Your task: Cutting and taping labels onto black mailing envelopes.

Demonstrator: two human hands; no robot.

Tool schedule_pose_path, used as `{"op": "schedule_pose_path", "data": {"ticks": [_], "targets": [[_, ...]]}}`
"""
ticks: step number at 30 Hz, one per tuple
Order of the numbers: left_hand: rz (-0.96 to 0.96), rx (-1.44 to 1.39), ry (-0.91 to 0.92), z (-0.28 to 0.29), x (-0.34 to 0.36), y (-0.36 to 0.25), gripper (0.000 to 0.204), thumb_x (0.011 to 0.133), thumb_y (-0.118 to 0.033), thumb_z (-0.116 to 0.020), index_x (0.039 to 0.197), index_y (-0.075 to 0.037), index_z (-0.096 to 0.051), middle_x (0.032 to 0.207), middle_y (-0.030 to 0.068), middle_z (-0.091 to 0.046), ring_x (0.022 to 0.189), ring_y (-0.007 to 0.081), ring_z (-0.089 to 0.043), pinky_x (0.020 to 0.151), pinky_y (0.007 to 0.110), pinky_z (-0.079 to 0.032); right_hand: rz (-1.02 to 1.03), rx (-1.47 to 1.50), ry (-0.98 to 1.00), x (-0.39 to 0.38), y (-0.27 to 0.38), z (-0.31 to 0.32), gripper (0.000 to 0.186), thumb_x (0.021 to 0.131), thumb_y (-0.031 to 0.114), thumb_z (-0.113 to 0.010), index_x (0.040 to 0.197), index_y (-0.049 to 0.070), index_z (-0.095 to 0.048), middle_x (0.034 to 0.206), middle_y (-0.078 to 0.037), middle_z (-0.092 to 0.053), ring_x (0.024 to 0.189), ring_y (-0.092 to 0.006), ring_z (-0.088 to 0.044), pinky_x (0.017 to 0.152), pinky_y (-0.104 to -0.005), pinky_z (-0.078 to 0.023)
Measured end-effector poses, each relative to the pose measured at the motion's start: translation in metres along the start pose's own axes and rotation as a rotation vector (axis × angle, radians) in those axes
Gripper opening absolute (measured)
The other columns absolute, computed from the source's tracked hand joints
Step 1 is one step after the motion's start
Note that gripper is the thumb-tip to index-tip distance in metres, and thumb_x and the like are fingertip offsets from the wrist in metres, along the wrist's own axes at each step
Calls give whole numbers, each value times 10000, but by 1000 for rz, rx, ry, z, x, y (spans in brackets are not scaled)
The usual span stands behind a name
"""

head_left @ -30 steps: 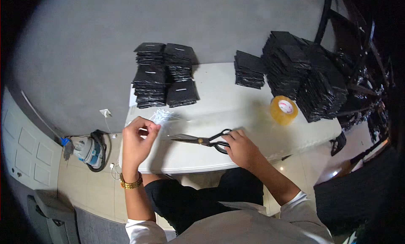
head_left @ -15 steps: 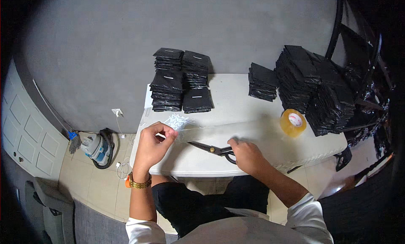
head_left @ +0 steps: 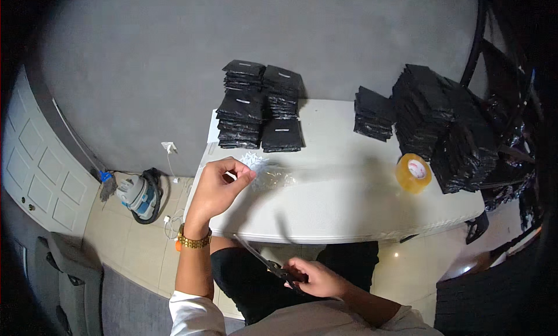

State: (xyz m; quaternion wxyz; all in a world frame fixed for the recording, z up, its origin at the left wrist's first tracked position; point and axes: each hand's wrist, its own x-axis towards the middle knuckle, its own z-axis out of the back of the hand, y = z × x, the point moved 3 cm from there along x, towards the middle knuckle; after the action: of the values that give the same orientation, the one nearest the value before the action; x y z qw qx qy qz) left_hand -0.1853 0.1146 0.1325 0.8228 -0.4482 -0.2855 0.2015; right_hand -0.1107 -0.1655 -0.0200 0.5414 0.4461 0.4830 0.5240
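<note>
My left hand [head_left: 224,185] is raised over the table's near left part, thumb and forefinger pinched on an end of clear tape [head_left: 278,179]. The see-through film trails right from the fingers; how far it runs is hard to see. My right hand [head_left: 318,278] grips black-handled scissors [head_left: 273,266] over my lap, below the table edge, blades pointing up and left. Just behind my left fingers lies a small heap of white paper strips [head_left: 253,158], partly hidden. A yellowish tape roll [head_left: 414,173] rests on the table's right side.
Stacks of flat black plastic packets [head_left: 241,112] with white slips stand at the back left of the white table [head_left: 331,214]. More black packets [head_left: 427,112] pile up at the right. A vacuum cleaner [head_left: 139,196] and a mop [head_left: 107,188] are on the floor at left.
My right hand has drawn the scissors down from the table to over my lap. My left hand keeps its pinch, and the tape beside it now looks more crumpled.
</note>
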Motion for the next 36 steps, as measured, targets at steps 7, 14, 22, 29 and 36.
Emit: {"op": "schedule_pose_path", "data": {"ticks": [7, 14, 22, 29, 36], "targets": [[40, 22, 8, -5, -20, -4, 131, 1000, -87, -764, 914, 7, -733, 830, -50, -661, 758, 25, -541, 672, 221, -433, 89, 464, 40, -4, -12, -17, 343, 1069, 209, -622, 1339, 44, -489, 929, -51, -596, 829, -149, -603, 751, -334, -512], [65, 7, -17, -15, -38, 3, 101, 1022, -60, -712, 959, 16, -726, 902, -12, -688, 803, 42, -590, 731, 220, -476, 126, 125, -47, 3, 14, -7, 295, 1043, 137, -685, 1242, 67, -479, 984, -83, -567, 823, -182, -591, 728, -373, -508], [137, -219, -3, -26, -47, -2, 117, 1042, -57, -671, 968, 29, -699, 915, 54, -718, 853, 126, -703, 780, 311, -629, 110, 146, -154, 27, 12, -5, 296, 1017, 135, -718, 1205, 72, -499, 1020, -75, -588, 817, -177, -572, 729, -377, -499], [114, -197, 0, -27, -49, 4, 109, 1044, -42, -660, 978, 40, -690, 923, 60, -719, 858, 133, -706, 787, 328, -655, 245, 59, -203, 36, 12, -5, 360, 988, 130, -754, 1276, 77, -544, 819, -6, -543, 680, -102, -536, 646, -310, -454], [164, -296, -35, -29, -51, 5, 89, 1010, -16, -691, 962, 55, -715, 885, 54, -737, 809, 112, -710, 753, 272, -596, 85, 242, -191, 37, 10, -6, 315, 1010, 118, -705, 1280, 74, -549, 808, 6, -549, 692, -63, -599, 602, -266, -427]]}}
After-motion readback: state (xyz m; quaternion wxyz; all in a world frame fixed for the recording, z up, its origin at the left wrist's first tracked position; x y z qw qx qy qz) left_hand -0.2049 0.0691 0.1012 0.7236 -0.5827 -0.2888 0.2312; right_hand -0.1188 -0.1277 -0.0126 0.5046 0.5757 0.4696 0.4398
